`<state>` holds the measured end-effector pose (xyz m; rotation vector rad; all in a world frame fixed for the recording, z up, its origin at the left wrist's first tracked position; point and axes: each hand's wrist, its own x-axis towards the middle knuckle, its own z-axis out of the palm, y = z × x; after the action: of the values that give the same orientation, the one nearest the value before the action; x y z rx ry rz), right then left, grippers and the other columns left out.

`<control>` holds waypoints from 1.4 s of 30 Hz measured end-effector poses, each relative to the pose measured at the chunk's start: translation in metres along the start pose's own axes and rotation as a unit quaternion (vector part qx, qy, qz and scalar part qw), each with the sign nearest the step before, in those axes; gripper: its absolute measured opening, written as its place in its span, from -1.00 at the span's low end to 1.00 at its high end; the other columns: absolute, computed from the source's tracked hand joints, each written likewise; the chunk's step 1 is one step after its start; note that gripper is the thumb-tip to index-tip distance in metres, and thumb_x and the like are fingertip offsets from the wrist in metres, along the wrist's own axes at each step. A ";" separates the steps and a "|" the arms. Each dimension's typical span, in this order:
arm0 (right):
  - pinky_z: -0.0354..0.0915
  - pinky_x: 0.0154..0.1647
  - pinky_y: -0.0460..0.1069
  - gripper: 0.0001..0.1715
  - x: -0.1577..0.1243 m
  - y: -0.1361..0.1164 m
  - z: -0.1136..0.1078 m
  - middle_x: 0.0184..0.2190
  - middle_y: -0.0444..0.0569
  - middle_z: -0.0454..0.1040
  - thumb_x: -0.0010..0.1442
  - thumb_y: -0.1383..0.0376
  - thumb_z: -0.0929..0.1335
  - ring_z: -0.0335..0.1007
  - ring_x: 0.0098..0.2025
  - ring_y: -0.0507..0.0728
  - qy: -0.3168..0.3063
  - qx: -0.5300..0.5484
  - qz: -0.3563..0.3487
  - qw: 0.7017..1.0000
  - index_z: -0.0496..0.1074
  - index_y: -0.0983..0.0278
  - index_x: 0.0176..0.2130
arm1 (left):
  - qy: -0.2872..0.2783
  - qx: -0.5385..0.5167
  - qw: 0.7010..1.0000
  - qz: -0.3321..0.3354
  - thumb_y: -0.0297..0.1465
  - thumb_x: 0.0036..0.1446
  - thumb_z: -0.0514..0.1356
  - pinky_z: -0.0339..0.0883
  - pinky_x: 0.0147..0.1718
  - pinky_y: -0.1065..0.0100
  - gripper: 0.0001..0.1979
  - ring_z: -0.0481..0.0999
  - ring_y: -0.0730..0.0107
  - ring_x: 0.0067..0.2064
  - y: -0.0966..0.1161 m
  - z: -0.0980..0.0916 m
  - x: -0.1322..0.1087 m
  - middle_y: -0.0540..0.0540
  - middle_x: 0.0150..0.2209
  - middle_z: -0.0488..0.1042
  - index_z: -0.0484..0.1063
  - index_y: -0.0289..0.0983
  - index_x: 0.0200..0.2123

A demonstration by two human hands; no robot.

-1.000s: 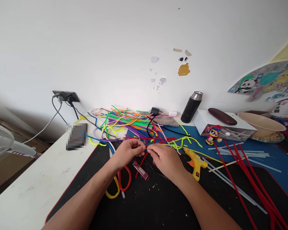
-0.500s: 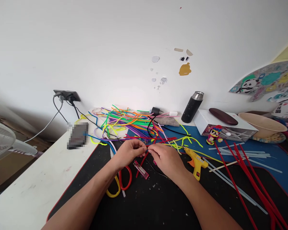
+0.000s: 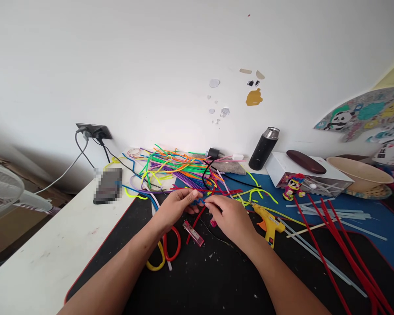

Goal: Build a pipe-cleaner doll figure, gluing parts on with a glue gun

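Note:
My left hand and my right hand meet over the black mat, fingertips pinched together. Between them they hold a small blue pipe cleaner piece joined to a red pipe cleaner that trails down toward me. A pink lighter lies just below the hands. Scissors with red and yellow handles lie under my left wrist. A yellow glue gun rests to the right of my right hand.
A heap of coloured pipe cleaners lies behind the hands. Long red sticks and clear glue sticks cross the right side. A black flask, white box, bowl, phone and fan stand around.
The hands stay pinched together on the pipe cleaners and have shifted slightly; the blue piece now shows more between the fingertips. The view has tilted a little.

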<state>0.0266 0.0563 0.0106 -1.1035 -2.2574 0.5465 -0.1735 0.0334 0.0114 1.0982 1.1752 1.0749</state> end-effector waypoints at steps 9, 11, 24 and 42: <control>0.30 -0.32 -0.04 -0.81 0.001 0.000 -0.002 -0.45 -0.18 0.59 0.40 0.26 0.32 0.56 -0.45 0.10 0.004 0.060 0.042 0.997 0.54 0.15 -0.20 | 0.062 -0.089 0.994 -0.018 0.17 0.09 0.27 0.36 -0.39 0.35 -0.37 0.57 0.33 -0.39 0.000 -0.006 0.001 -0.17 -0.31 0.59 0.59 -0.34 -0.22; 0.30 -0.33 -0.04 -0.82 0.000 0.000 -0.002 -0.47 -0.19 0.58 0.39 0.26 0.32 0.56 -0.46 0.09 0.001 0.063 0.046 0.997 0.54 0.15 -0.20 | 0.057 -0.083 0.995 -0.020 0.16 0.09 0.28 0.35 -0.40 0.35 -0.38 0.56 0.33 -0.40 0.001 -0.006 0.001 -0.15 -0.34 0.58 0.59 -0.34 -0.23; 0.32 -0.28 -0.02 -0.81 -0.001 -0.001 0.004 -0.29 -0.08 0.68 0.40 0.28 0.32 0.59 -0.32 0.15 0.007 -0.001 -0.001 1.000 0.57 0.16 -0.17 | -0.056 0.036 0.998 0.000 -0.03 0.06 0.40 0.33 -0.34 0.36 -0.58 0.43 0.44 -0.42 -0.002 -0.003 0.001 -0.04 -0.43 0.56 0.53 -0.30 -0.37; 0.32 -0.22 -0.01 -0.83 -0.002 -0.002 0.003 -0.23 -0.10 0.69 0.39 0.31 0.35 0.62 -0.23 0.16 0.004 -0.022 -0.009 1.000 0.57 0.15 -0.13 | -0.024 0.044 0.999 0.017 -0.04 0.12 0.34 0.32 -0.36 0.36 -0.61 0.42 0.43 -0.44 -0.004 0.000 0.001 -0.02 -0.45 0.52 0.50 -0.28 -0.36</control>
<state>0.0246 0.0536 0.0090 -1.1049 -2.2789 0.4862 -0.1735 0.0337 0.0076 1.2104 1.1781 1.0257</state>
